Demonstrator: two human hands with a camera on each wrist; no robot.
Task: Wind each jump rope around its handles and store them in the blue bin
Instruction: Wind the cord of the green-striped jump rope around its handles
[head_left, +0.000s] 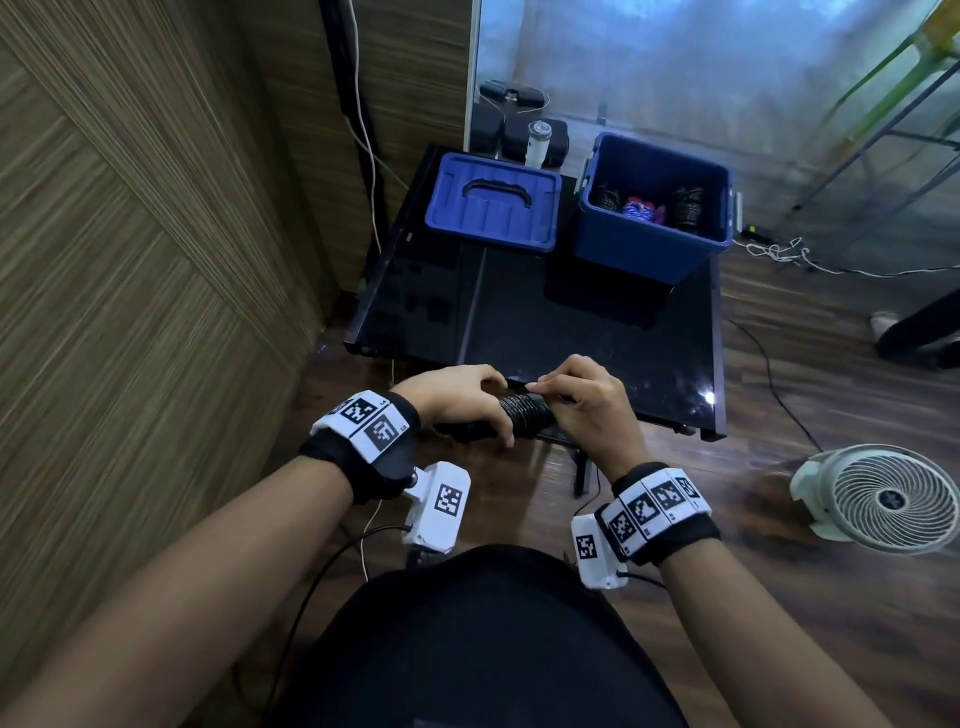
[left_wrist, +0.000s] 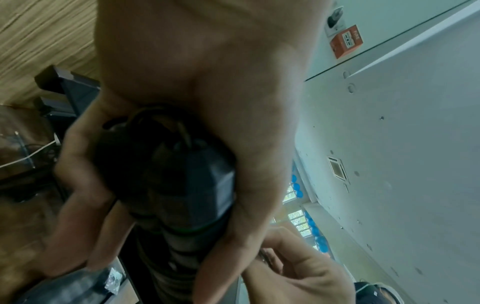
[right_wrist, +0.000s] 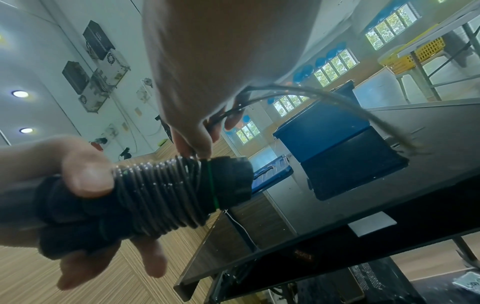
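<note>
Head view downward over both wrists; wrist views close, upward along the hands (head_left: 524, 400), both shared.

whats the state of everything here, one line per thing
jump rope: mostly wound around its black handles, loose end still free
left hand: grips the handles
right hand: pinches the loose rope end at the coil
blue bin: open, on the black table, three wound ropes inside
blue lid: off, flat on the table to the left of the bin
black table: glossy, bare in front of the bin
fan: on the floor; running or not, cannot tell
</note>
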